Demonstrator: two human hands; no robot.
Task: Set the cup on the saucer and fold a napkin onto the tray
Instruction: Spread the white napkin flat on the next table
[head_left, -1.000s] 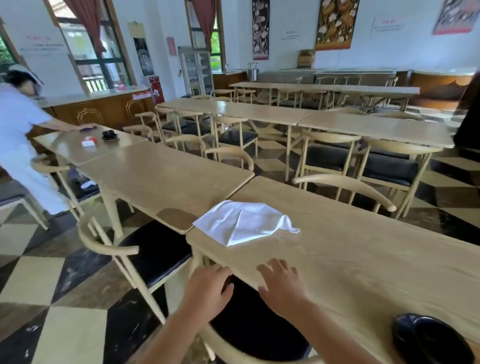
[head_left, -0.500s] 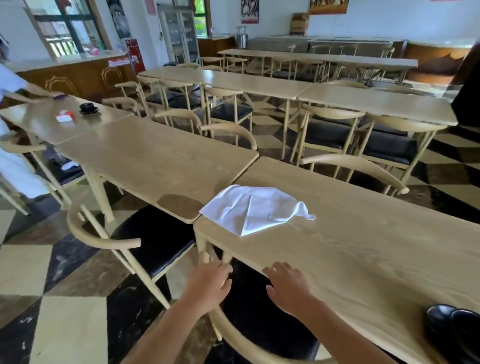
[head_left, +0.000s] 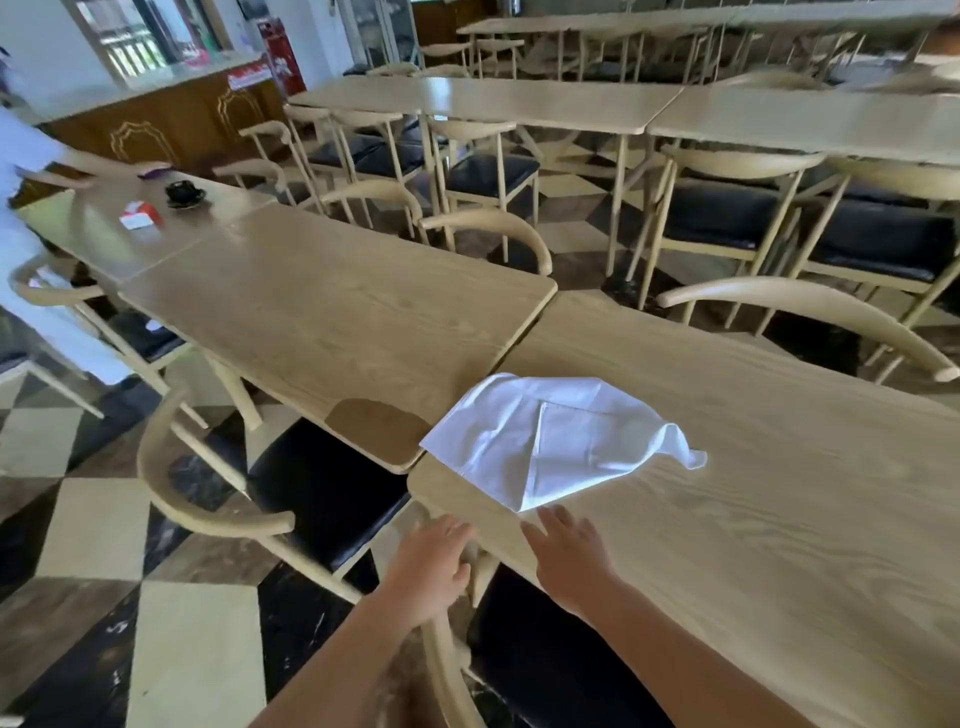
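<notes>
A crumpled white napkin (head_left: 550, 441) lies on the pale wooden table (head_left: 753, 493), near its left corner. My right hand (head_left: 571, 561) lies flat on the table edge with fingers spread, its tips just short of the napkin's near corner. My left hand (head_left: 431, 566) is beside the table corner, fingers curled over the end of a chair backrest (head_left: 447, 654). A black cup on a black saucer (head_left: 184, 193) stands far off on the table at the left. No tray is in view.
A second table (head_left: 332, 312) butts against mine on the left, with black-seated chairs (head_left: 311, 483) tucked under both. A red and white box (head_left: 140, 214) lies near the far cup. A person in white (head_left: 26, 171) leans over that far table. Rows of tables and chairs fill the background.
The view has tilted down and closer to the table. Both hands have moved forward, the right one up to the napkin's near corner, the left one onto the chair backrest. The black dish at the lower right has left the view.
</notes>
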